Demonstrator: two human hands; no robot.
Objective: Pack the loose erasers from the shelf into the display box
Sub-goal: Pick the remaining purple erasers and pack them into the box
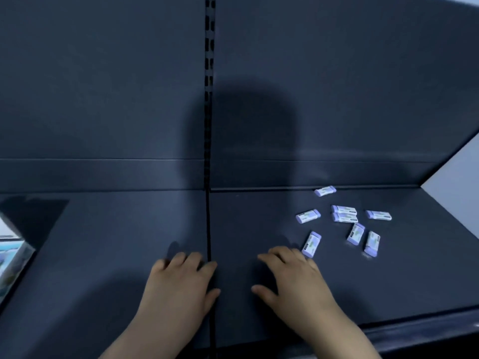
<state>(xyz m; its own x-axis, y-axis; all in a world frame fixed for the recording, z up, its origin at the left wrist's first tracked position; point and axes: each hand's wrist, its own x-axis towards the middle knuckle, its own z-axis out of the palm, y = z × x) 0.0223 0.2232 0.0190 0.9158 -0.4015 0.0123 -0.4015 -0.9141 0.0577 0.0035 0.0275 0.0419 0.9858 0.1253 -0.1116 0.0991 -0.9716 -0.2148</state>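
The left hand [181, 281] and right hand [290, 283] lie flat on the dark blue-grey metal shelf [103, 242], fingers relaxed and empty. Eight small white erasers with lilac ends [345, 217] lie scattered at the right hand's two o'clock, the nearest just beside its fingertips. A glossy printed box [11, 257] sits at nine o'clock, cut off by the edge of the view.

Two bare hands lie palm-down on a dark grey metal shelf [108, 237], the left hand [181, 281] at its centre seam, the right hand [291, 279] just beside the nearest of eight scattered white-and-lilac rectangular erasers [311, 244], well apart from a printed box [14, 257] at the far left edge.
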